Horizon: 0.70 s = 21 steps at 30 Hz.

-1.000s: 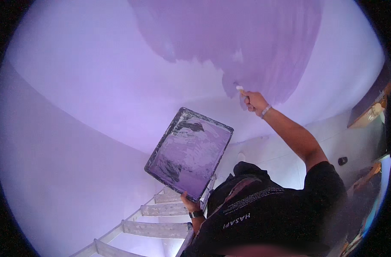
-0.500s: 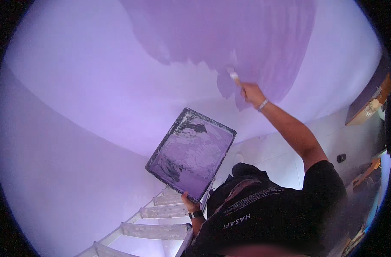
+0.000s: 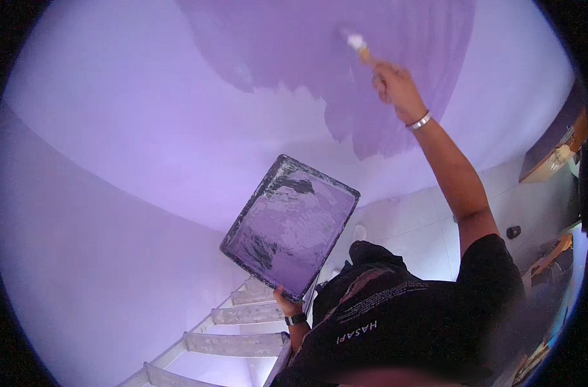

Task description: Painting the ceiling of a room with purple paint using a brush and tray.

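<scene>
My right hand [image 3: 398, 89] is closed round the handle of a paintbrush [image 3: 363, 54], its arm stretched up and out. The bristles are against a patch of darker purple paint [image 3: 274, 45] on the pale wall [image 3: 139, 116], and the brush tip is slightly smeared by motion. Low in the middle, my left hand [image 3: 289, 303] grips the near corner of a black paint tray [image 3: 294, 226], thumb over the rim. Purple paint coats the tray, with dark streaks showing through; its other fingers are hidden beneath.
A paint-spotted ladder [image 3: 236, 345] stands below the tray at lower left. Pale floor tiles [image 3: 423, 216] lie beyond my body. At the right edge is a wooden piece of furniture [image 3: 552, 161] with a light-coloured object on it. A small dark object [image 3: 513, 232] lies on the floor.
My right hand has moved the paintbrush upward along the wall, from the ragged lower edge of the purple patch into its middle. The tray in my left hand has barely shifted.
</scene>
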Tool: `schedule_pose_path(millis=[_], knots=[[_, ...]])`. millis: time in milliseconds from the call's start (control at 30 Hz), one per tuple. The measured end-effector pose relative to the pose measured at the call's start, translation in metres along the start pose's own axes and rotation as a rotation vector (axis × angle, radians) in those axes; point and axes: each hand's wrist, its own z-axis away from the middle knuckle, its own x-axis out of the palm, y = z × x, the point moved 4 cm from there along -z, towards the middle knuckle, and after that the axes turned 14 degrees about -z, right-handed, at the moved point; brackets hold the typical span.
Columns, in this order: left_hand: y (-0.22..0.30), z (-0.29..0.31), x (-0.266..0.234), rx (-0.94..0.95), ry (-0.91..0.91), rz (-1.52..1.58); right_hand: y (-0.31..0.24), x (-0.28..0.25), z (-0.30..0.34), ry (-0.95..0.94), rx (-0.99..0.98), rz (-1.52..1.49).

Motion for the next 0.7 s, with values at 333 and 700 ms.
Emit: schedule_pose_path(millis=[333, 700], knots=[[-0.03, 0.001, 0.019, -0.002, -0.039, -0.017, 0.213, -0.151, 0.02, -0.04, 0.387, 0.289], [-0.043, -0.01, 0.031, -0.009, 0.023, 0.001, 0.021, -0.063, -0.027, 0.051, 0.005, -0.138]])
